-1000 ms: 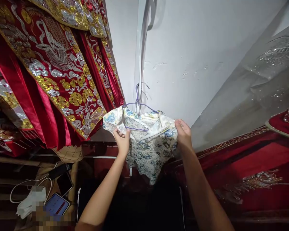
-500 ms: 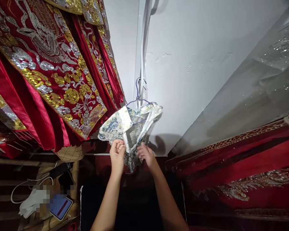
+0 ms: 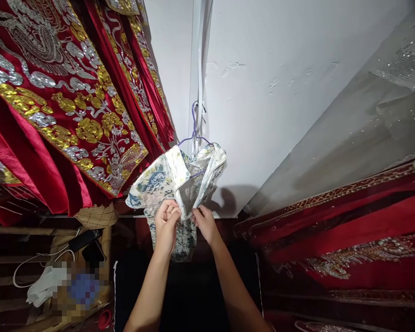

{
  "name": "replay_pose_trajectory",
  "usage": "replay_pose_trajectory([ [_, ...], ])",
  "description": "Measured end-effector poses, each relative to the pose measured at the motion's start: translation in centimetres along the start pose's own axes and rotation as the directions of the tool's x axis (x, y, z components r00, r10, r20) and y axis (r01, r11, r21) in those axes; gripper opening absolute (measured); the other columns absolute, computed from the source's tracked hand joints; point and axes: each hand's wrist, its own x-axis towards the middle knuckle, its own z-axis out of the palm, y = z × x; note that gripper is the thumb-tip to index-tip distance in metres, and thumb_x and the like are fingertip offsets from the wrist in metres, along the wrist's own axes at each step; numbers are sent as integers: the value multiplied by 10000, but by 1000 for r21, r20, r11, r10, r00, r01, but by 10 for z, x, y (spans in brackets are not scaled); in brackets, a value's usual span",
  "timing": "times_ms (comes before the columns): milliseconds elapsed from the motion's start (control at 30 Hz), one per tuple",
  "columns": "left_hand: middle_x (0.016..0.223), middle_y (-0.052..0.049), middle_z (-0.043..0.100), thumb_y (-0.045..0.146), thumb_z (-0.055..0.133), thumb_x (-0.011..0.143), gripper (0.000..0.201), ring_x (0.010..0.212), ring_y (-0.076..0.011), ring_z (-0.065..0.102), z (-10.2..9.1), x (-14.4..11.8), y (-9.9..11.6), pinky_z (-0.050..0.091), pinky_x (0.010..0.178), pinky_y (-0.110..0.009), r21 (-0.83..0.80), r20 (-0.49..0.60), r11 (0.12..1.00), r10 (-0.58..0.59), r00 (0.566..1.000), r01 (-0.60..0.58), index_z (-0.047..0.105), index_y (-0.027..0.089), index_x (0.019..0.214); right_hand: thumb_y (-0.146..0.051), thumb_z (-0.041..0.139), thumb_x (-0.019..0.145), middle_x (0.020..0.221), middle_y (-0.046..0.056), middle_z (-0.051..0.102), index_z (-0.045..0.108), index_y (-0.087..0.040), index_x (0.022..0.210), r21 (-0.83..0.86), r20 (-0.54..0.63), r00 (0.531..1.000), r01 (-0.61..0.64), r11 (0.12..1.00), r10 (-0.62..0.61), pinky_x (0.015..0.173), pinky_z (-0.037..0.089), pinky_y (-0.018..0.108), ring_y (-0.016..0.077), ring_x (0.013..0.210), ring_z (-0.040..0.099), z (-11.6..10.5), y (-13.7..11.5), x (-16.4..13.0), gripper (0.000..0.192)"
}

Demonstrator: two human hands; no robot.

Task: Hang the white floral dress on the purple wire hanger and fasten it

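Right hand moved inward, both pinching floral garment (left hand alongside).

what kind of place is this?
Likely a costume or bridal-wear storeroom: red embroidered robes hang left, a sequinned red garment lies right, and both hands hold a floral dress on a wire hanger.

I count two hands, my left hand and right hand, one floral garment, one purple hanger, and one woven basket.
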Motion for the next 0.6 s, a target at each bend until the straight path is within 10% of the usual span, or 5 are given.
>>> replay_pose_trajectory([
  [367, 938, -56, 655, 219, 672, 792, 259, 899, -199, 631, -23, -8, -94, 500, 820, -316, 415, 124, 903, 67, 990, -114, 586, 199, 1035, -566, 564, 865, 546, -34, 497, 515, -198, 637, 54, 119, 993, -10, 999, 4, 491, 316, 249, 105, 480, 418, -5, 3, -15, 436],
  [600, 765, -14, 612, 246, 594, 839, 54, 749, -187, 573, -19, -4, -85, 440, 705, -281, 557, 171, 796, 168, 971, -236, 625, 202, 843, -578, 634, 806, 531, 1, 584, 668, -169, 705, 62, 321, 947, -58, 996, 35, 433, 286, 236, 98, 434, 411, -15, -14, -21, 422],
])
